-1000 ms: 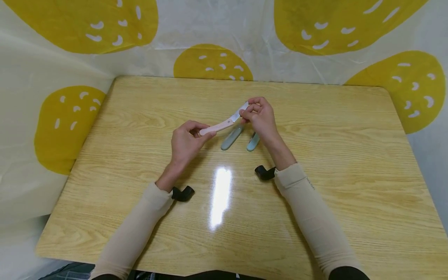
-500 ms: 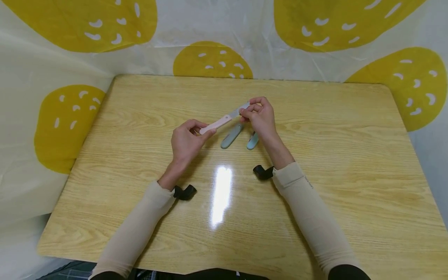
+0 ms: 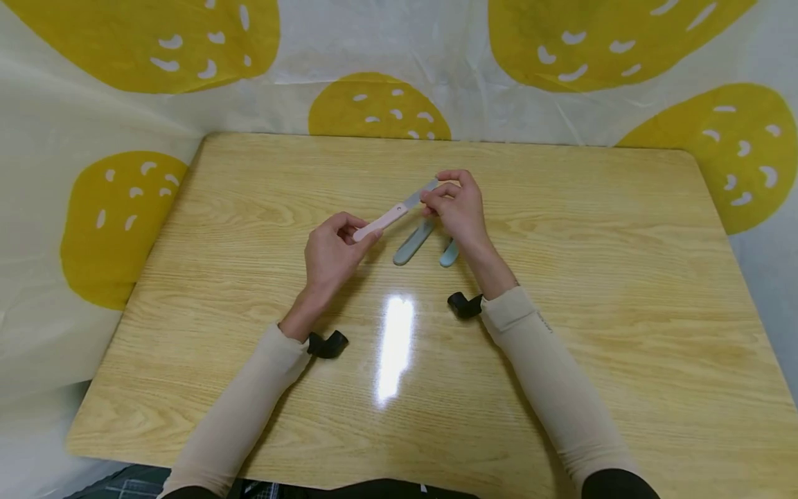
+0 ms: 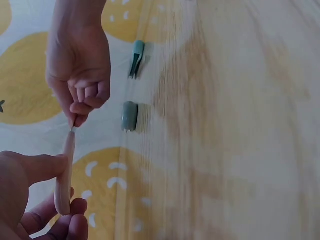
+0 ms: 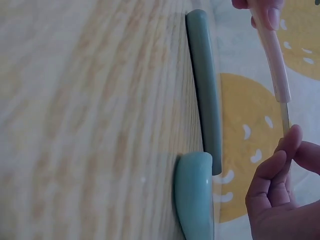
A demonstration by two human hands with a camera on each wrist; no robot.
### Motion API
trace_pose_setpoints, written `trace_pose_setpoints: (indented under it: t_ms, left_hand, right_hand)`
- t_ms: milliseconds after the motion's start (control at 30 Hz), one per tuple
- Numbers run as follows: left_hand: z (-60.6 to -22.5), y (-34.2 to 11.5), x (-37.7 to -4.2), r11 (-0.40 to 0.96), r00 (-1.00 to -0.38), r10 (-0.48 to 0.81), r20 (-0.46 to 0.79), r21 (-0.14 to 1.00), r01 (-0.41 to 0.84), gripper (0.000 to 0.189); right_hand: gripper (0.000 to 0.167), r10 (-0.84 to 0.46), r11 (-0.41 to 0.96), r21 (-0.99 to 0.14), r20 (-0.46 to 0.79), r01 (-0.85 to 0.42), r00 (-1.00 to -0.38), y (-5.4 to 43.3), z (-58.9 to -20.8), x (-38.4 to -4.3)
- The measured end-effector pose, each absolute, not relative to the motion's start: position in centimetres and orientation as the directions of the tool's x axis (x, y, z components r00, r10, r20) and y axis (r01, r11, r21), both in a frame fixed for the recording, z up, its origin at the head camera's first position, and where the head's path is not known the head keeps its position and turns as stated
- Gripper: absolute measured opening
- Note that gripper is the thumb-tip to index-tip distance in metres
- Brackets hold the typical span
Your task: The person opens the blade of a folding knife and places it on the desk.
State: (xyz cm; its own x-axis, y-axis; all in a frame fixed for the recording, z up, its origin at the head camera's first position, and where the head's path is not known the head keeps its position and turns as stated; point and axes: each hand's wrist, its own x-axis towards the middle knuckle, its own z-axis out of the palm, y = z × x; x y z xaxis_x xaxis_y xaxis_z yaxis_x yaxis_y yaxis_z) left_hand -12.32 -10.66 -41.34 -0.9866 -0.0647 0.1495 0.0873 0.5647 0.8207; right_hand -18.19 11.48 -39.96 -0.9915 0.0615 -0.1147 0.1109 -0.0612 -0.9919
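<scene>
A folding knife with a pale pink handle (image 3: 385, 219) is held above the table between both hands, its blade (image 3: 419, 196) swung out. My left hand (image 3: 330, 255) pinches the handle's butt end between thumb and fingers. On the other side, my right hand (image 3: 460, 209) pinches the blade near its tip, as the right wrist view shows from close up. Below the hands lie two more folded knives: a grey-green one (image 3: 411, 245) and a teal one (image 3: 449, 254). The right hand partly covers the teal one in the head view.
The wood-grain table (image 3: 592, 277) spreads out on all sides of the hands. Behind it hangs a white sheet (image 3: 386, 41) with large yellow shapes. Black wrist mounts (image 3: 328, 344) stick out from both sleeves over the tabletop.
The pink knife's handle and blade have come closer to one straight line. My right hand has shifted slightly left; the left hand has stayed nearly in place.
</scene>
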Motion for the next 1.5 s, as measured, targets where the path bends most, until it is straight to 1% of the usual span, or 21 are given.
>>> trace_pose_setpoints:
  t_ms: [133, 300, 467, 567, 800, 1033, 1300, 1500]
  left_hand:
    - [-41.2, -10.9, -12.2, 0.596, -0.988, -0.065, 0.143, 0.799, 0.076, 0.028]
    - [-41.1, -11.0, -12.0, 0.64, -0.987, -0.064, 0.147, 0.765, 0.073, 0.027]
    - [-41.0, -11.1, -11.9, 0.673, -0.992, -0.044, 0.12, 0.737, 0.059, 0.025]
    - [-41.2, -11.2, -11.9, 0.679, -0.994, -0.039, 0.097, 0.733, 0.045, 0.024]
    - [-41.5, -11.5, -11.9, 0.691, -0.995, -0.057, 0.078, 0.722, 0.017, 0.022]
    - [-41.5, -11.7, -12.1, 0.719, -0.996, -0.048, 0.079, 0.695, 0.02, 0.025]
    - [-41.3, -11.8, -12.0, 0.733, -0.998, -0.043, 0.052, 0.68, 0.004, 0.022]
    - [-41.3, -11.8, -11.9, 0.739, -0.998, -0.035, 0.044, 0.674, 0.004, 0.021]
  right_hand:
    - [0.041, 0.026, 0.01, -0.996, -0.087, 0.088, -0.996, 11.2, -39.9, -18.3]
    - [0.042, -0.022, 0.168, -0.984, -0.062, 0.058, -0.998, 11.0, -39.5, -18.6]
    - [0.037, -0.039, 0.351, -0.936, -0.016, 0.001, -0.999, 10.4, -39.5, -19.1]
    - [0.038, -0.068, 0.425, -0.905, -0.011, -0.019, -0.998, 10.2, -39.6, -19.5]
    - [0.044, -0.158, 0.539, -0.841, -0.042, -0.051, -0.986, 9.8, -39.9, -20.3]
    - [0.048, -0.2, 0.641, -0.763, -0.065, -0.081, -0.978, 9.7, -39.7, -20.7]
    - [0.056, -0.244, 0.709, -0.701, -0.138, -0.079, -0.96, 9.3, -39.7, -21.1]
    - [0.057, -0.254, 0.747, -0.66, -0.167, -0.083, -0.953, 9.0, -39.6, -21.3]
